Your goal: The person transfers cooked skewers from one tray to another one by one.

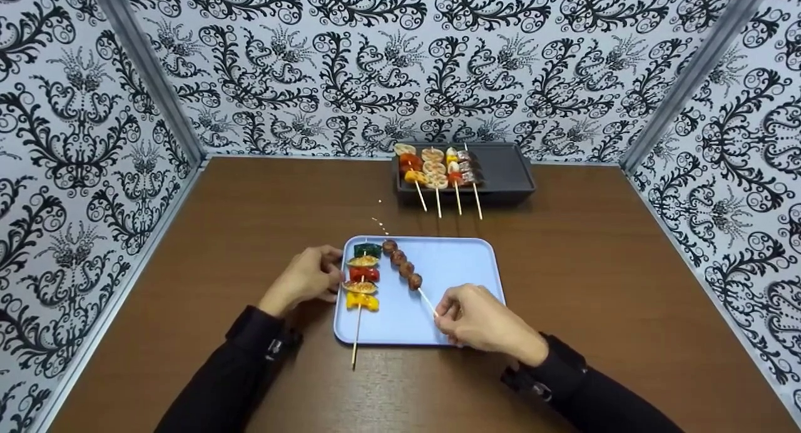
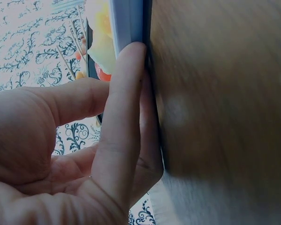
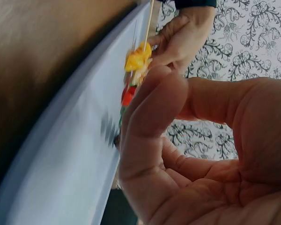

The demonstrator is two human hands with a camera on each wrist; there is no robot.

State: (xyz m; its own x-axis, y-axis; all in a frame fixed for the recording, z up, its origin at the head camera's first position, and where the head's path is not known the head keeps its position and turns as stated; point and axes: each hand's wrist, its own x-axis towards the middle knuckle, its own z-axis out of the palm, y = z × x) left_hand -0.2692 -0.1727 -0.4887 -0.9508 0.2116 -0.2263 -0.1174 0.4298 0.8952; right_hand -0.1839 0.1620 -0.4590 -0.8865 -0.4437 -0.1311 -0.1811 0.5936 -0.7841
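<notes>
The right hand [image 1: 485,323] has thumb and fingers curled in a pinch on the bare stick of the meatball skewer [image 1: 403,271], which lies slanted on the blue tray [image 1: 457,276]. To lift it cleanly, my judgement is that the pinch should stay low on the stick and the skewer rise level, so the meatballs neither slide nor knock the vegetable skewer [image 1: 362,276] lying just beside it. The left hand [image 1: 306,280] rests at the tray's left edge, fingers fairly straight and pressed along the rim [image 2: 129,28], steadying it and gripping nothing else. The tray sits on the brown table [image 1: 250,220]. Well beyond, by the wall, a dark tray [image 1: 507,170] holds four more skewers [image 1: 438,170]
</notes>
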